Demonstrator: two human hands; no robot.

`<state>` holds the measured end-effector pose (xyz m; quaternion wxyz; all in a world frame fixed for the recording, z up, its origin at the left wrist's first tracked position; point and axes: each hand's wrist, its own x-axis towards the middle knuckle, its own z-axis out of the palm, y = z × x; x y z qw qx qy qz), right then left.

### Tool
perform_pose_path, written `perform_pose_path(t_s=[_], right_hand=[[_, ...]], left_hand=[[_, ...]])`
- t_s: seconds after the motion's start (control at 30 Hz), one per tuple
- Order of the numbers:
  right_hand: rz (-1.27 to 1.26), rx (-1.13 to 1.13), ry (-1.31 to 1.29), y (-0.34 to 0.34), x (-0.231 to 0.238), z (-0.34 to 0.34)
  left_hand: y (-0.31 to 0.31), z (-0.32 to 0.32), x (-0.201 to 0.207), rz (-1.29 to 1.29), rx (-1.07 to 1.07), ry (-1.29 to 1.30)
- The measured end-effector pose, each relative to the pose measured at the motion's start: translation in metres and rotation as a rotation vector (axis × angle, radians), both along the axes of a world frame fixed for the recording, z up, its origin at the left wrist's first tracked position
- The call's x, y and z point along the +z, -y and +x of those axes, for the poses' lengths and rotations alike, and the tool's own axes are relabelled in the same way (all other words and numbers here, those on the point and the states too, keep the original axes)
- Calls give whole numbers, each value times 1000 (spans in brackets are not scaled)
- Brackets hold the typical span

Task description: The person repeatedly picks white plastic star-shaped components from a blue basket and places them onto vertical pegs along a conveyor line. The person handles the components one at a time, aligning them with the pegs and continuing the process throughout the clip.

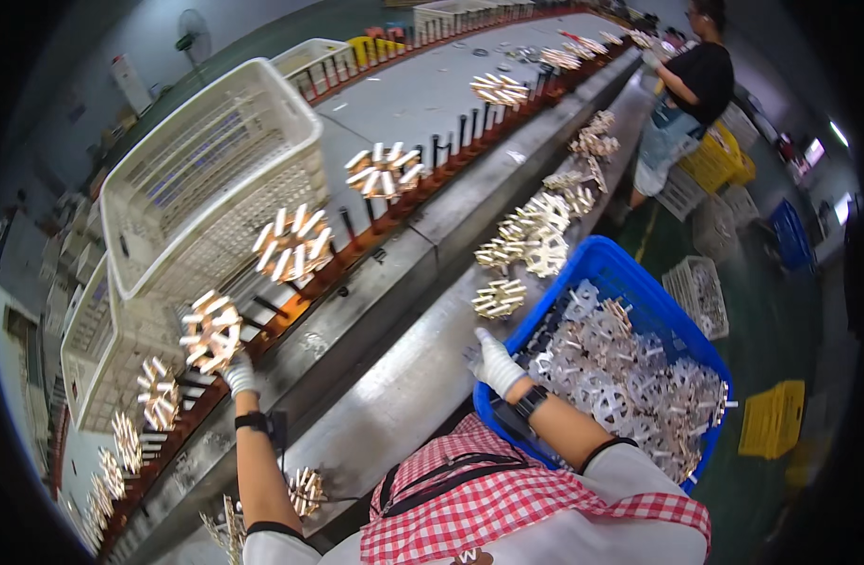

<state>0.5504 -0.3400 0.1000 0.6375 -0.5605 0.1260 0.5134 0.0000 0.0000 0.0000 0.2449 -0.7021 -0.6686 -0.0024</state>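
Observation:
My left hand (241,374), in a white glove, is at the lower right edge of a copper-coloured, wheel-shaped metal part (211,331) with pale pegs around it. The hand appears closed on that edge; some fingers are hidden behind the part. The part is at the row of upright pins on the conveyor. My right hand (496,365), also gloved, is over the metal bench (394,377) beside the blue basket (592,259). Its thumb and fingers are apart, and I see nothing in them. Just beyond it lies a pale gold pegged part (499,298).
Similar parts (293,245) sit along the conveyor's pins (347,226). White crates (215,179) stand behind them. More parts (535,231) are heaped along the bench, and silvery ones (629,377) fill the blue basket. A co-worker (691,85) stands at the far right.

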Motion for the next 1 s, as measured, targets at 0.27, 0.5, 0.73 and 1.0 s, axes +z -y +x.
perform_pose_path(t_s=[0.27,0.5,0.73,1.0], right_hand=[[-166,-462,415,-23,-76,109],[92,-450,74,-23,-59,121],[428,167,-214,7,85,-54],[565,438,178,41,197,-124]], left_hand=[[63,56,90,-241,198,805],[215,158,72,-133,-331,1671],[275,244,154,-1024,-619,1538],[250,288,162,-1476,-820,2263]])
